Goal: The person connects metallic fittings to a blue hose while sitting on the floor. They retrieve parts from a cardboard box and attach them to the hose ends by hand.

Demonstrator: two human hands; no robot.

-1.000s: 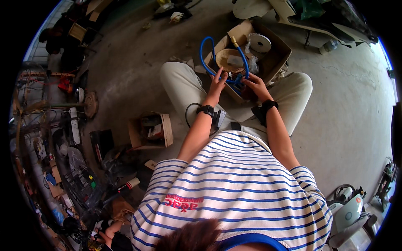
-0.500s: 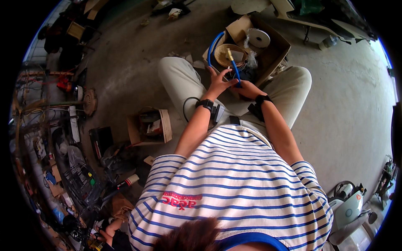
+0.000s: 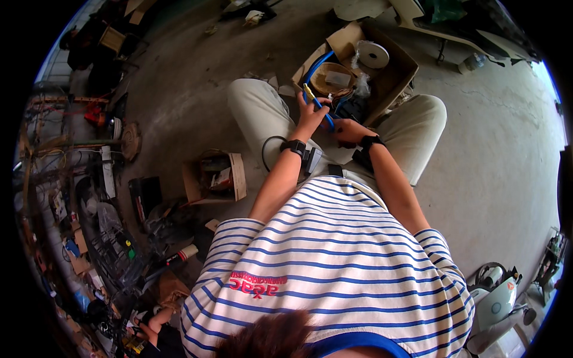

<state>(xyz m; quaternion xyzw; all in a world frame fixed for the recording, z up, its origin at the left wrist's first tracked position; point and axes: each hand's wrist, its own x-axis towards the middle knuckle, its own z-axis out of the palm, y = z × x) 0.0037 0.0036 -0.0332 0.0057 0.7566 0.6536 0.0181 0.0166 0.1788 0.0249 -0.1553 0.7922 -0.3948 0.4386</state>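
A blue hose [image 3: 316,63] with a brass-coloured end fitting [image 3: 308,90] is looped between my hands, just in front of my lap. My left hand [image 3: 309,118] is closed round the hose, close below the fitting, with the thumb across it. To its right, my right hand [image 3: 350,130] pinches the hose lower down; its fingers are partly hidden. The loop arches over the near left side of an open cardboard box [image 3: 391,92]. Inside that box lie a white spool [image 3: 372,55], a round tan reel [image 3: 322,73], clear plastic wrap and dark items.
A smaller cardboard box [image 3: 237,177] with assorted items stands left of my left knee. Clutter and a metal rack [image 3: 54,146] line the left side. A pale scooter [image 3: 412,15] stands at the far right, and a white machine part [image 3: 500,301] lies at the lower right.
The brass end has swung left and toward me, into my left hand. My left fingers have gone from spread to closed round the hose. My right hand has shifted slightly left and nearer.
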